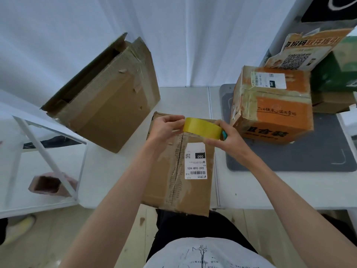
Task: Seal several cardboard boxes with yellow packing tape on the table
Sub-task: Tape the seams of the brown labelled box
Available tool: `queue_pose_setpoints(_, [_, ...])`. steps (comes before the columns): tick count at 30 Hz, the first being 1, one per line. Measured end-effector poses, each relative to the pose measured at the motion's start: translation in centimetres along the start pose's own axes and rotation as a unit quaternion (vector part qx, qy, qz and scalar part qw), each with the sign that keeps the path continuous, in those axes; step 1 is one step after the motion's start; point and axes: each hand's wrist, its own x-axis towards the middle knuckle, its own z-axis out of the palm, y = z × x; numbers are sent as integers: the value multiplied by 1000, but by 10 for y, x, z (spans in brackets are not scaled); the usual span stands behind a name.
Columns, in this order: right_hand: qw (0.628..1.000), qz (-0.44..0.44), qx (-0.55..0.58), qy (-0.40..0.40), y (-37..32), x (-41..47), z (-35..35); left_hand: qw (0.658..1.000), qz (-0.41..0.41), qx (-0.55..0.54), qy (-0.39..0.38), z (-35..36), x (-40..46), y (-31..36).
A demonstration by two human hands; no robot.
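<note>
Risk first: tape end hard to find or lift, likely to tear off narrow or fold back on itself if picked at carelessly; strip liable to land crooked, off the centre seam (178, 167) of the flat box (179, 165), given the torn, ragged old tape residue along that seam offering poor hold. Roll possibly slipping if held only by the rim while pulling. Yellow tape roll (201, 127) held in the air over the far end of the flat box, not touching it. Right hand (227, 137) wrapped round the right side of the roll, fingers curled on its outer face. Left hand (167, 127) at the roll's left edge, thumb and fingers brought together in a pinch against the yellow band, seemingly feeling for the free end; whether any tape is lifted yet, impossible to tell. Beyond and left of the flat box, a tall open carton (108, 93); to its right, an orange printed box (272, 105) on a grey mat (289, 161).
</note>
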Motion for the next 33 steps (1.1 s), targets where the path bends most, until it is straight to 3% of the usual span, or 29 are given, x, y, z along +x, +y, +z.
queue_pose_setpoints(5, [999, 19, -4, -32, -5, -8, 9, 983, 93, 156, 33, 9, -12, 28])
queue_pose_setpoints(8, [1000, 16, 4, 14, -7, -8, 13, 942, 184, 276, 39, 13, -18, 49])
queue_pose_setpoints(12, [996, -5, 6, 89, -11, -3, 9, 924, 229, 305, -18, 21, -29, 77])
queue_pose_setpoints(18, [991, -74, -18, 108, -24, -2, 7, 964, 140, 199, -106, 8, -17, 98])
queue_pose_setpoints(26, [982, -133, -20, 136, -5, -9, 4, 982, 28, 144, -119, 23, 2, 79])
queue_pose_setpoints(33, [980, -81, -26, 180, 34, -23, -4, 968, -5, 223, -114, 60, 23, 55])
